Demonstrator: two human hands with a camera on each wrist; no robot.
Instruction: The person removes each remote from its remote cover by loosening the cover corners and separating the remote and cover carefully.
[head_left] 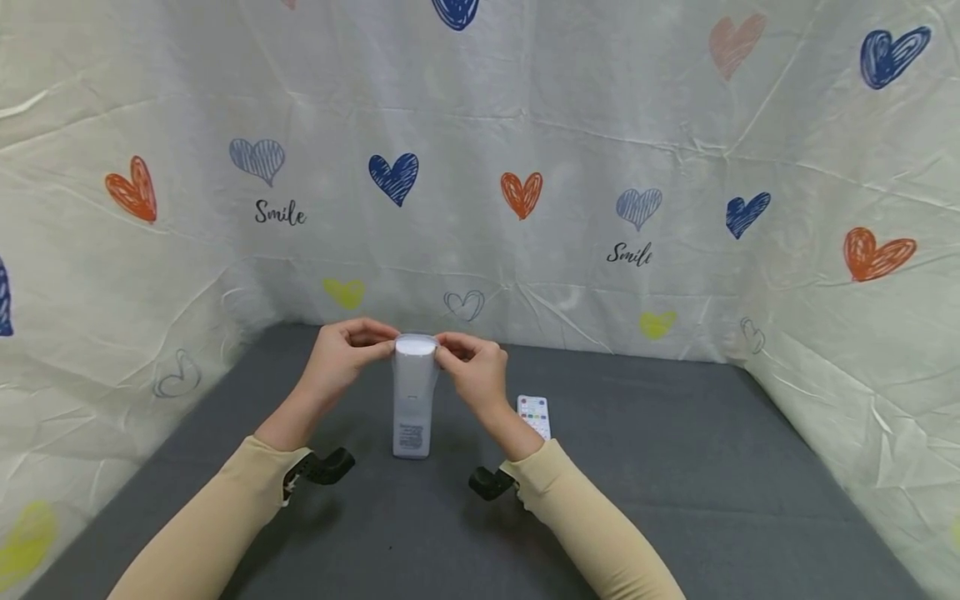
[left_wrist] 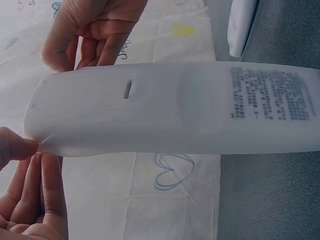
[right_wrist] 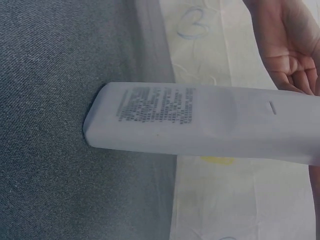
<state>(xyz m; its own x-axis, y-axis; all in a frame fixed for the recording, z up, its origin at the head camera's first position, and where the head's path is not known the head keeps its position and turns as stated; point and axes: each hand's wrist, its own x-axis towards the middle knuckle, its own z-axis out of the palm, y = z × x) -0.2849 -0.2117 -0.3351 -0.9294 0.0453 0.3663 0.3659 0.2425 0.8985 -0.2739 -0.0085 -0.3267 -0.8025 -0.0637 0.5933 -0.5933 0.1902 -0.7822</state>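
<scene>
Head view: a white remote [head_left: 413, 396] stands upright with its lower end on the grey surface [head_left: 675, 467], its back with a printed label facing the camera; the left hand [head_left: 341, 354] and the right hand [head_left: 474, 371] pinch its top end from either side, fingers curled; a second remote [head_left: 534, 415] with coloured buttons lies flat just right of the right wrist.

Left wrist view: the white remote [left_wrist: 175, 107] fills the picture (label at its far end); left fingertips [left_wrist: 35, 165] nip a thin film at its top corner; the right hand [left_wrist: 90, 30] curls behind.

Right wrist view: the remote's [right_wrist: 200, 122] lower end meets the grey surface [right_wrist: 45, 100]; the left hand [right_wrist: 290, 45] shows beyond it.
</scene>
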